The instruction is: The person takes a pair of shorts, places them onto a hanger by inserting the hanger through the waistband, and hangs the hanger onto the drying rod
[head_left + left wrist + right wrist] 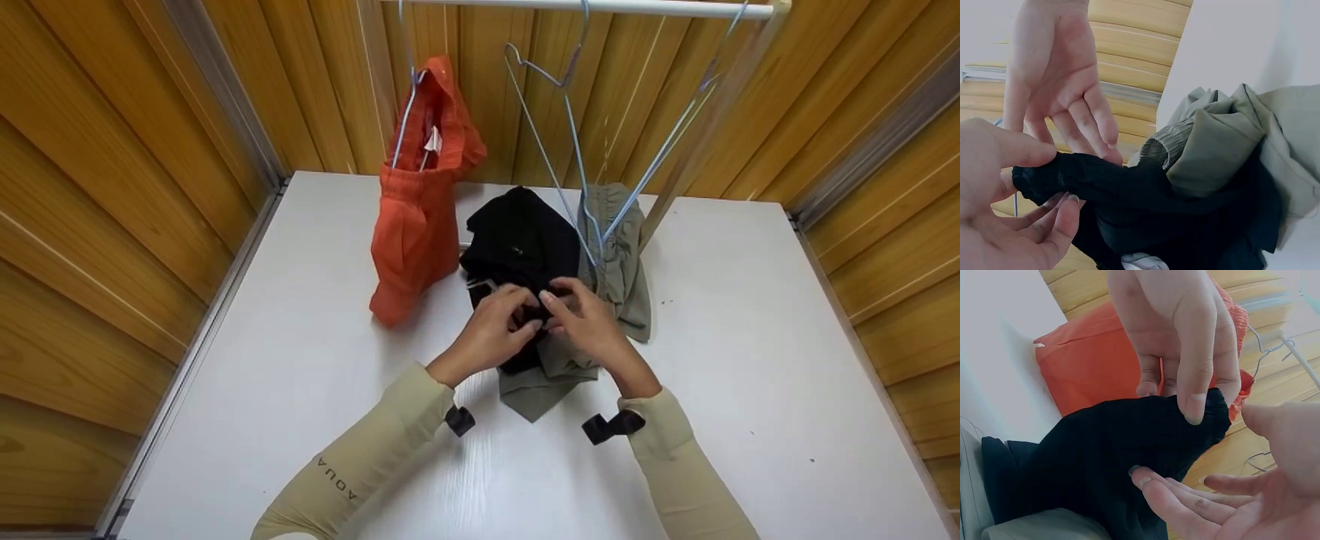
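Black shorts with a gathered elastic waistband lie bunched on the white table. My left hand pinches the edge of their waistband between thumb and fingers, seen close in the left wrist view. Beside it my right hand has its fingers extended; in the right wrist view its fingertips touch the black cloth. Grey-green shorts with a ruched waist lie beside and partly under the black ones. A small whitish piece shows at the black cloth's lower edge in the left wrist view.
Orange shorts hang from a hanger at the left of the white rail. Thin blue wire hangers hang at its middle and right, reaching down over the garments. Wood-patterned panels wall the table.
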Tool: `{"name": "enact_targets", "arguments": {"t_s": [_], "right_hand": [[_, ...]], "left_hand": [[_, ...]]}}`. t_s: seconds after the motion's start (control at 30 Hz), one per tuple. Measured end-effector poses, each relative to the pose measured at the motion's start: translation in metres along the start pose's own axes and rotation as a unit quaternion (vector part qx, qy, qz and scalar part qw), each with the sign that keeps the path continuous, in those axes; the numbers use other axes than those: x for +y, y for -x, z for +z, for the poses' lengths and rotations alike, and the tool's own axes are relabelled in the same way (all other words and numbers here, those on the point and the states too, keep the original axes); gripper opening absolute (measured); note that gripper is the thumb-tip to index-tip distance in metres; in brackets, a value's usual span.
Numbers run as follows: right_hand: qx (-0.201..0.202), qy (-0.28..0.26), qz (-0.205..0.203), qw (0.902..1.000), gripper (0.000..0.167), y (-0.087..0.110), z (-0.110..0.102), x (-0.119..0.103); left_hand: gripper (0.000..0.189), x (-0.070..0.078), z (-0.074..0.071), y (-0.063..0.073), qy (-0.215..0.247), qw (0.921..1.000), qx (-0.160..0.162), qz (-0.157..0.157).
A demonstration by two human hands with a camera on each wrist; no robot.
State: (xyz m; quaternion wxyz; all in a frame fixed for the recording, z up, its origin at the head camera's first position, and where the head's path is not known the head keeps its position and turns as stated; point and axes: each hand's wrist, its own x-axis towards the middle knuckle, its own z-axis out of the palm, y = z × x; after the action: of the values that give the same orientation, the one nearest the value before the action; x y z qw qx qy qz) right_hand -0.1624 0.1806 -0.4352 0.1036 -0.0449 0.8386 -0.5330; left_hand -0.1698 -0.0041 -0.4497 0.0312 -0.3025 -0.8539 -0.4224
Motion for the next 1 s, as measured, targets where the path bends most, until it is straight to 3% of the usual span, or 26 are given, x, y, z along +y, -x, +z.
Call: {"name": "enact_targets", "arguments": {"t_s": [0.23, 0.4, 0.67, 0.83, 1.0], "right_hand": [[0.012, 0.011, 0.018, 0.9997, 0.052, 0.002, 0.002, 0.000], [0.024, 0.001, 0.022, 0.9995, 0.046, 0.001, 0.002, -0.001], [0.054, 0.013, -0.008, 0.9984, 0.039, 0.001, 0.004, -0.001], [0.069, 0.018, -0.015, 0.9974, 0.038, 0.002, 0.007, -0.002], [0.083, 0.019, -0.019, 0.9962, 0.037, 0.002, 0.009, 0.000]], "left_hand": [[0.021, 0.003, 0.005, 0.008, 0.033, 0.9993, -0.004, 0.019], [0.034, 0.003, 0.007, 0.010, 0.119, 0.9920, -0.009, -0.040], [0.041, 0.003, 0.012, 0.013, 0.200, 0.9687, 0.013, -0.146], [0.047, 0.005, 0.013, 0.015, 0.245, 0.9430, 0.032, -0.223], [0.052, 0.002, 0.014, 0.018, 0.280, 0.9219, 0.048, -0.264]]}}
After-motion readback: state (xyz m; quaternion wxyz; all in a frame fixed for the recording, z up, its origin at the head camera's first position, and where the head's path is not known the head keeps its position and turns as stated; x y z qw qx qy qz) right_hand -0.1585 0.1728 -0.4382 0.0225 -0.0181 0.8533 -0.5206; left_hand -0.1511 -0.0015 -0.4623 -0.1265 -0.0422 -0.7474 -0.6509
